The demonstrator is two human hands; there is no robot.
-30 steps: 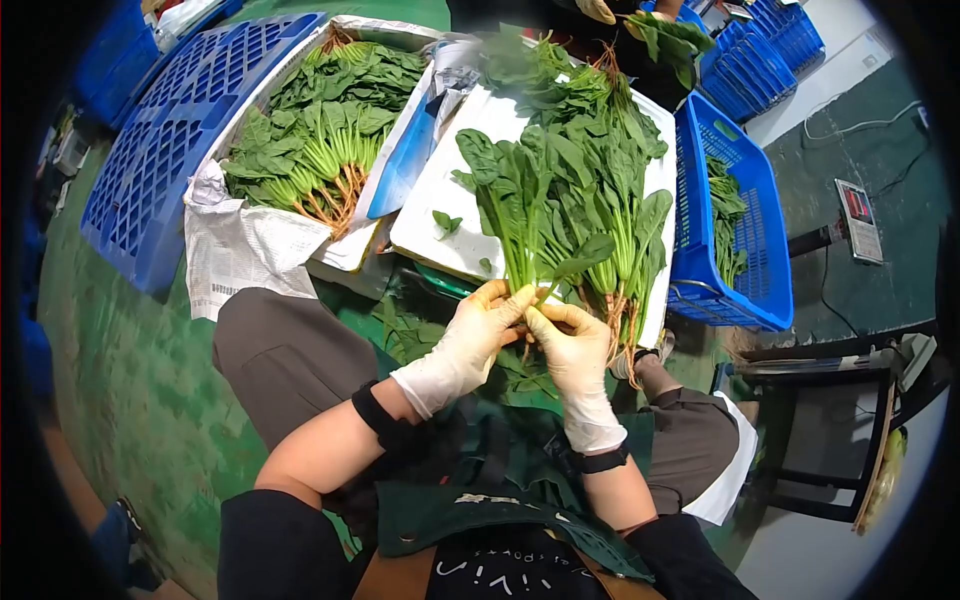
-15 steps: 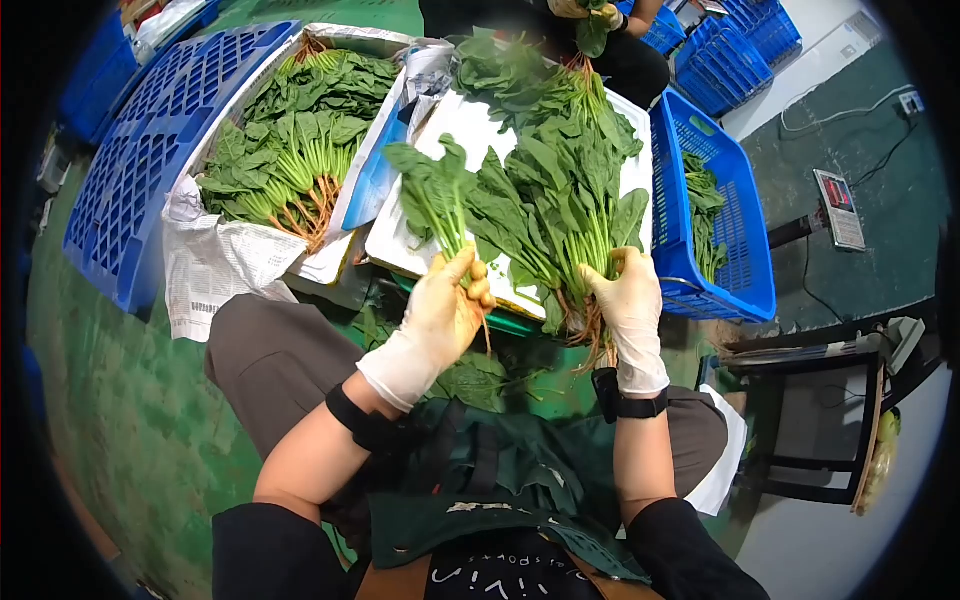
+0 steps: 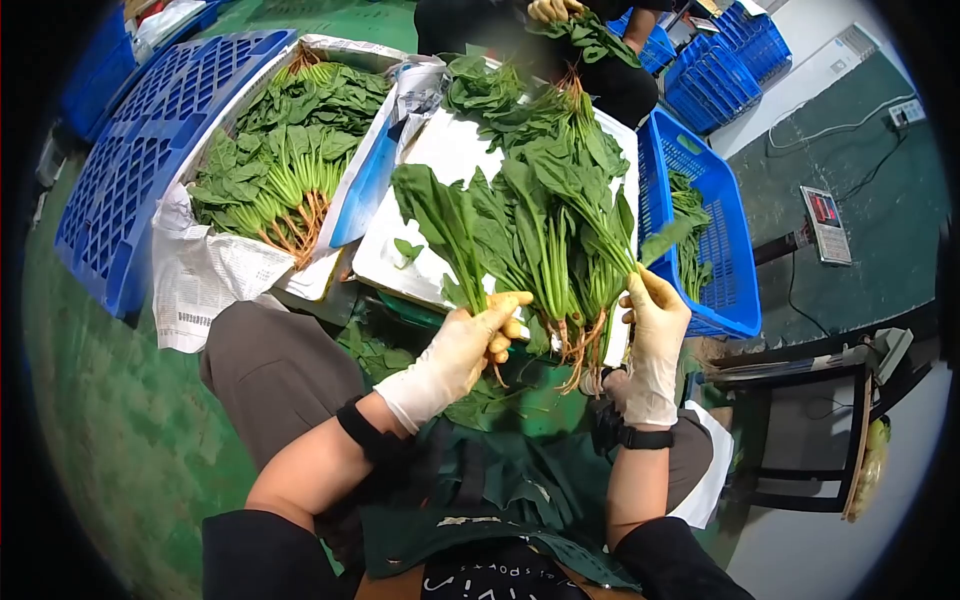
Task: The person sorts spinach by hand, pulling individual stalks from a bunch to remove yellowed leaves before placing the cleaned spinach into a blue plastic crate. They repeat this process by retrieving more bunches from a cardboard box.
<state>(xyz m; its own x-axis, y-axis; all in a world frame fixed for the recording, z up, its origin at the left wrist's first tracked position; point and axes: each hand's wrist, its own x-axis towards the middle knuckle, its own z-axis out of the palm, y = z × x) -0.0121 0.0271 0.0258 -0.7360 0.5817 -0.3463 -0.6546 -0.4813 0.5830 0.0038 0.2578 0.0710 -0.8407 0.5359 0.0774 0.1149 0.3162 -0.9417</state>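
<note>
Head camera looks down over our lap, where a dark green apron covers us and a black wristwatch sits on the right wrist. Just above it both gloved hands are raised. Our left hand is curled shut around the stem base of a small spinach plant, whose leaves stand upright. Our right hand closes from the side on a larger bunch, fingers pinched against its outer stems, and the pinkish roots dangle between the two hands. The plant and the bunch are just beside each other; we cannot tell whether they touch. We judge the step in hand to be gathering, with single plants joined to a bunch and the root ends level. As we read it, the next move calls for bringing the small plant against the bunch with the crowns lined up. The right hand would need to loosen just enough to take it in without letting the stems slide. Behind the hands lies a white tray with a stray leaf on it. To its left, a spinach pile rests on newspaper over a blue lattice crate. To the right, a blue basket holds a few more greens. Farther off a small scale sits on the floor, and at the top edge another person's gloved hand holds spinach of its own.
</note>
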